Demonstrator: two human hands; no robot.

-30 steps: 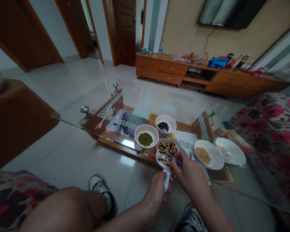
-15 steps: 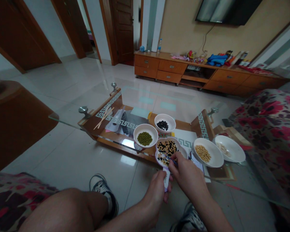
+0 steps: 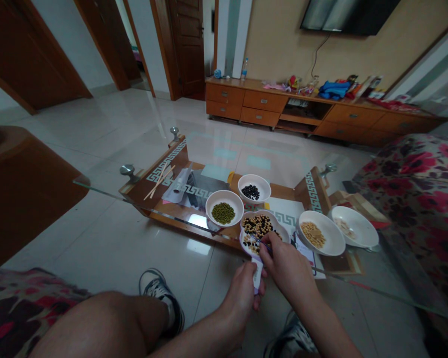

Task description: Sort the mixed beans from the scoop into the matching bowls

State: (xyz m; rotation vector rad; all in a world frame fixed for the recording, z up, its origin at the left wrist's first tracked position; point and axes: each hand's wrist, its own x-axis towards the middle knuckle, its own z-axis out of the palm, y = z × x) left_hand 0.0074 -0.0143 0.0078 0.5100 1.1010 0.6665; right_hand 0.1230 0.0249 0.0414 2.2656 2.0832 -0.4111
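Note:
My left hand is wrapped round the white and purple handle of a scalloped dish. Mixed beans, mostly black and tan, lie in this dish. Thin tweezers are pinched in my right hand, their tips down among the beans at the dish's near left; whether a bean is between the tips cannot be made out. Close to the dish's left stands a bowl of green beans, and behind it a bowl of black beans. To the right is a bowl of tan beans.
Beyond the tan beans, another white bowl has pale pieces in it. Wooden chopsticks lie at the left of the glass table. A long wooden cabinet with clutter on top runs along the far wall.
The tweezers and my right hand have shifted slightly within the dish, the tips moving a little up and left. My left hand keeps its hold on the handle.

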